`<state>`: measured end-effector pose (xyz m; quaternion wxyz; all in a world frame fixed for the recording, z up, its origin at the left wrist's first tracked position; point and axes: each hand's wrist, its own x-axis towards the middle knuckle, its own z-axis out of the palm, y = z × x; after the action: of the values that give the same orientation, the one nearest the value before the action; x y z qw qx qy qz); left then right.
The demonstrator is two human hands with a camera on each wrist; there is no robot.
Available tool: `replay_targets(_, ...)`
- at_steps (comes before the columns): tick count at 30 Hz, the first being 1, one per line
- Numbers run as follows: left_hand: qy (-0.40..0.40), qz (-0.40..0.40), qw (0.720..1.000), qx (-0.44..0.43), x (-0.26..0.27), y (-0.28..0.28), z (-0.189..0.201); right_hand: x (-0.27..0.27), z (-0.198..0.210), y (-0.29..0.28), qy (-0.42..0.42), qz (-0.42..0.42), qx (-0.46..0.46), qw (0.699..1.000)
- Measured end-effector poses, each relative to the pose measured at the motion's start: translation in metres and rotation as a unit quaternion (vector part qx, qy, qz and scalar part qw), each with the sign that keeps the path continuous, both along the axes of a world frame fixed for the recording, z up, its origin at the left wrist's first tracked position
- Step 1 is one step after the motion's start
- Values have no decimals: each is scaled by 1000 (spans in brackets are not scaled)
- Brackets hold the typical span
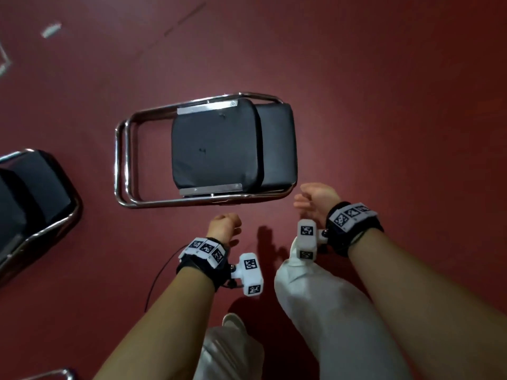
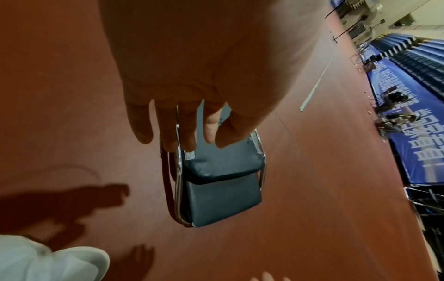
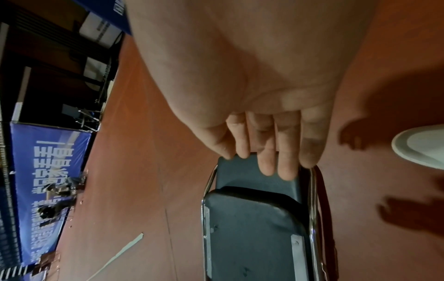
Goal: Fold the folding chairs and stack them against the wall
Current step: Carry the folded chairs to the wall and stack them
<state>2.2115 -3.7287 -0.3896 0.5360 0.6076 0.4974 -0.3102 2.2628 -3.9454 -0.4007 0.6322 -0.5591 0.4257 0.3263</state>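
Chrome tubing frames the black chair [image 1: 216,150], folded flat on the red floor [image 1: 384,105] just ahead of both hands, so it looks ready to be picked up rather than folded. The left hand [image 1: 223,226] hangs near the long side rail, fingers loosely curled round nothing; the right hand [image 1: 318,198] hovers just off the backrest corner, equally empty and relaxed. Placed like that, they seem set to take one rail together. Another chair [image 1: 33,193] waits well off beyond the left hand.
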Motion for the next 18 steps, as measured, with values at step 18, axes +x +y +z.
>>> replay_targets(18,-17,-15,995,-93,18,-9,-349,0,-351,26,39,84,-56,994)
